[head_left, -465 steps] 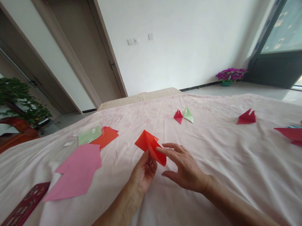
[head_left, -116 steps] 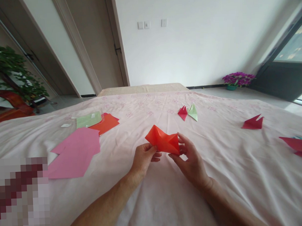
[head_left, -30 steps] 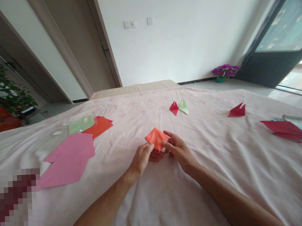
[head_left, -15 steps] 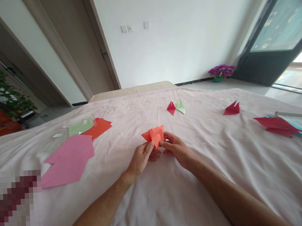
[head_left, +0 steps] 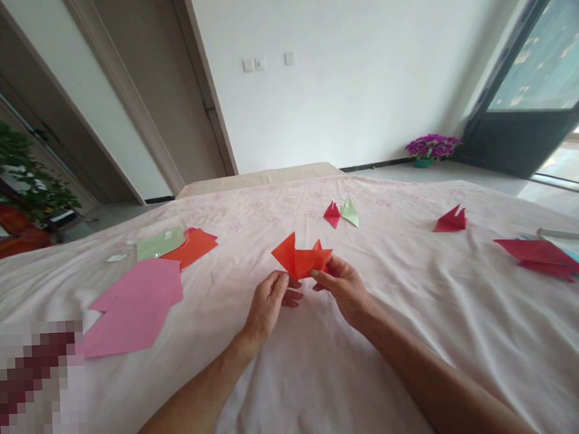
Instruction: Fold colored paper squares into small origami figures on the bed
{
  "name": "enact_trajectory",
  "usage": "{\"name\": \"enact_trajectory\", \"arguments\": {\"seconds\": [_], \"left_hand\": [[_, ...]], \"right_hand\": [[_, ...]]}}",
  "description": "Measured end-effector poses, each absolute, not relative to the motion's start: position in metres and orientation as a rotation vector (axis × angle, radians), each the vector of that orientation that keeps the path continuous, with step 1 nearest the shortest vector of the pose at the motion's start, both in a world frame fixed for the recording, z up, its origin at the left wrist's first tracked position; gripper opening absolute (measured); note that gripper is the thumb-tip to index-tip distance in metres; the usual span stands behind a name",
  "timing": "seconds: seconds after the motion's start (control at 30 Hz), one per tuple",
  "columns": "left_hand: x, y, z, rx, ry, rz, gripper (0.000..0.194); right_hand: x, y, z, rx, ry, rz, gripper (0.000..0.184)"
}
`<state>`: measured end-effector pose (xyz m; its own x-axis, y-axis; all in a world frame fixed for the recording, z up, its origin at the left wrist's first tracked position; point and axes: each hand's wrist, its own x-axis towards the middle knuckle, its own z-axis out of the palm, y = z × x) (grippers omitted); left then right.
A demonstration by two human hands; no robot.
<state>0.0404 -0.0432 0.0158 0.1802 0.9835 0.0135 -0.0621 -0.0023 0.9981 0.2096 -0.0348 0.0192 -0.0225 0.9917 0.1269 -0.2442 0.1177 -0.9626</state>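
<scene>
Between my hands is a folded piece of orange paper (head_left: pixel 303 260), with one large point standing up on the left and smaller points on the right. My left hand (head_left: pixel 270 302) pinches its lower left edge between thumb and fingers. With thumb in front and fingers behind, my right hand (head_left: pixel 341 282) grips the lower right part. Beyond the paper, a small red folded paper (head_left: pixel 332 214) and a light green folded paper (head_left: pixel 349 212) stand side by side on the pink patterned cloth (head_left: pixel 252 244).
Pink paper sheets (head_left: pixel 135 307) lie at left, near orange sheets (head_left: pixel 195 247) and a clear packet with green paper (head_left: pixel 161 244). On the right are another red folded paper (head_left: pixel 451 219) and a pile of red and blue paper (head_left: pixel 535 257). Purple flowers (head_left: pixel 433 146) stand on the floor.
The orange paper has been turned and opened out, so its points now spread left and right. My right hand has shifted slightly right. The view has tilted a little.
</scene>
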Motion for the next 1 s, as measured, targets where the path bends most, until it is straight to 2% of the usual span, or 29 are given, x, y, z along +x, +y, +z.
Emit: {"name": "enact_trajectory", "arguments": {"seconds": [0.2, 0.5, 0.67, 0.87, 1.0], "left_hand": [[0.039, -0.036, 0.020, 1.021, 0.923, 1.102, 0.044], [0.041, -0.033, 0.022, 0.743, 1.074, 1.234, 0.029], [0.045, -0.035, 0.026, 0.697, 1.063, 1.312, 0.035], [0.047, -0.041, 0.029, 0.887, 1.164, 1.325, 0.046], [0.051, -0.044, 0.027, 0.937, 1.107, 1.440, 0.047]], "right_hand": [[0.212, -0.034, 0.018, -0.831, -1.134, 1.383, 0.022], [0.215, -0.031, 0.020, -0.864, -1.032, 1.437, 0.029], [0.214, -0.035, 0.020, -0.856, -1.184, 1.452, 0.026], [0.218, -0.035, 0.021, -0.958, -1.380, 1.320, 0.024], [0.220, -0.038, 0.029, -0.870, -1.537, 1.084, 0.022]]}}
